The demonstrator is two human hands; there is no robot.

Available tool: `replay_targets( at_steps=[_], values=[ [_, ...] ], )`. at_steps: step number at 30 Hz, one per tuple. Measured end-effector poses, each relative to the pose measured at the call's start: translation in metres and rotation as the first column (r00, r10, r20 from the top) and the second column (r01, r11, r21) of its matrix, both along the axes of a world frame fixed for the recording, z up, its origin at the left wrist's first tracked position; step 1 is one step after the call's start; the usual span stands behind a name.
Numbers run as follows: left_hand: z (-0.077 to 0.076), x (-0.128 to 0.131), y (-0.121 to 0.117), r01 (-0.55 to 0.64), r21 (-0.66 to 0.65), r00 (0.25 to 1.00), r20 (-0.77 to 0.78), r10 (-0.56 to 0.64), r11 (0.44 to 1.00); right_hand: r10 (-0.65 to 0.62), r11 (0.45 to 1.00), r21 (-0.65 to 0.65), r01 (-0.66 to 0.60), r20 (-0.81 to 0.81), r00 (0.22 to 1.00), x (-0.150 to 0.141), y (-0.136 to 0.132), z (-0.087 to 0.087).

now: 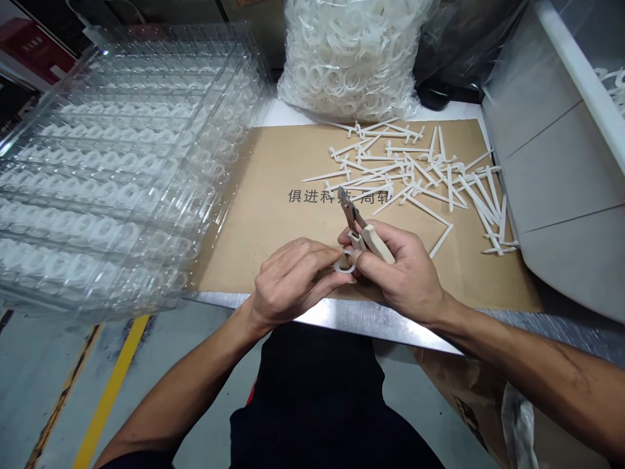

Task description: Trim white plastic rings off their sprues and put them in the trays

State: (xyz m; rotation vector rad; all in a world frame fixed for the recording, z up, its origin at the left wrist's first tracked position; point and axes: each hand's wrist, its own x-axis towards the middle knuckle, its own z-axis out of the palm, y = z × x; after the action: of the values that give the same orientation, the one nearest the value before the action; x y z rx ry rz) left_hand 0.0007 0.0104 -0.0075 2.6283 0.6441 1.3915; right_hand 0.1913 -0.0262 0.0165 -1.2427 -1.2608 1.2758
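Note:
A small white plastic ring [346, 270] is pinched between the thumb and fingers of my left hand [295, 277]. My right hand [405, 270] is closed round a pair of nippers [375, 242] with cream handles, their metal jaws pointing away from me. The right thumb and a fingertip also reach the ring's right side. Both hands are close together above the front part of a brown cardboard sheet [273, 228]. Beyond them lies a loose heap of white plastic sprue sticks [415, 166].
Stacked clear trays [131, 143] filled with rows of white rings stand on the left. A clear bag of rings [351, 58] sits at the back. A grey bin [551, 143] borders the right side. The metal table edge [361, 319] runs in front of me.

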Motion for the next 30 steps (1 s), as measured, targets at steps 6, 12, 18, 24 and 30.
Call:
replay_targets(
  at_steps=[6,12,18,24,30],
  values=[
    [0.001,0.000,0.001,-0.009,0.004,1.000,0.018,0.009,1.000,-0.002,1.000,-0.008,0.001,-0.079,0.997,0.002,0.001,-0.002],
    [-0.002,-0.003,0.001,-0.034,-0.001,0.999,0.018,0.034,0.999,-0.003,0.998,-0.054,-0.010,-0.233,0.973,0.001,-0.001,-0.007],
    [0.019,-0.004,0.009,-0.114,-0.203,0.973,0.174,0.150,0.972,-0.067,0.998,-0.023,0.063,-0.272,0.960,0.002,0.006,-0.016],
    [0.097,0.047,0.114,-0.197,-0.237,0.860,0.424,0.283,0.952,-0.010,0.991,0.133,0.019,-0.064,0.998,0.006,0.009,-0.018],
    [0.157,0.102,0.272,-0.273,-0.294,0.924,0.183,0.335,0.916,0.069,0.962,0.255,-0.097,0.118,0.991,0.004,0.006,-0.017]
  ],
)
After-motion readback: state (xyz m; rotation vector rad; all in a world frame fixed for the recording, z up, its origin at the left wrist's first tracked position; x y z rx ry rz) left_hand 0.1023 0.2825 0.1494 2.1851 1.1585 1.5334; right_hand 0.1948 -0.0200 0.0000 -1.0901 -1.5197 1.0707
